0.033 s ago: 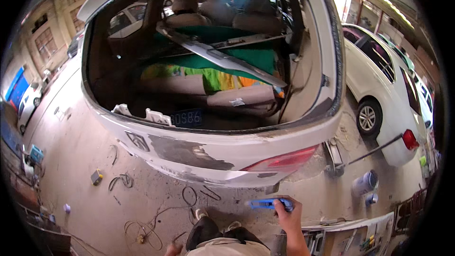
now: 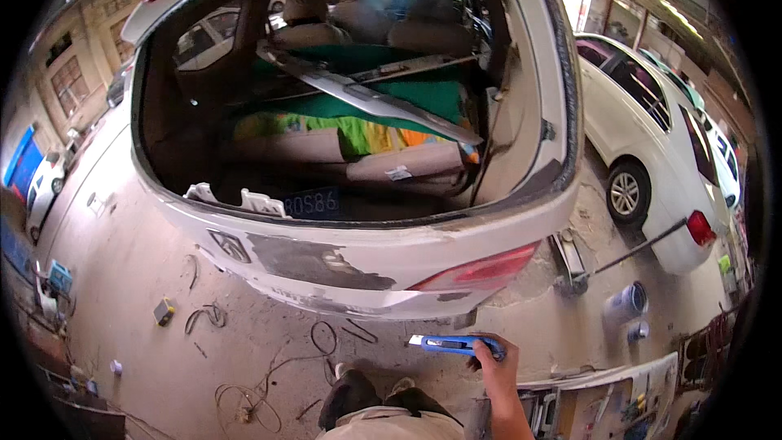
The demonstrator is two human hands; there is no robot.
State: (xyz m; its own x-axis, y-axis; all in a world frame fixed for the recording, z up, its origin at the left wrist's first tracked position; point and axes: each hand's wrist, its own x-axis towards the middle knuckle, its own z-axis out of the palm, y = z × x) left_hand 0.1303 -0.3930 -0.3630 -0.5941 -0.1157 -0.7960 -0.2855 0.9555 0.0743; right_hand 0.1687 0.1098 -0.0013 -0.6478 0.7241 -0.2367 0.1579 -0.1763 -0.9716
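Head view looks down on the right hand [image 2: 498, 371], its fingers wrapped tight around a blue utility knife [image 2: 456, 345] held level, blade end pointing to the person's left, just below the scuffed rear bumper [image 2: 358, 265] of a white car [image 2: 521, 122] whose open boot is stuffed with trim panels and bright cloth (green, yellow, orange). Loose wires [image 2: 244, 407] lie on the concrete floor [image 2: 138, 358] near the person's feet, a second white car [image 2: 652, 163] stands to the right, and the left hand is out of sight.
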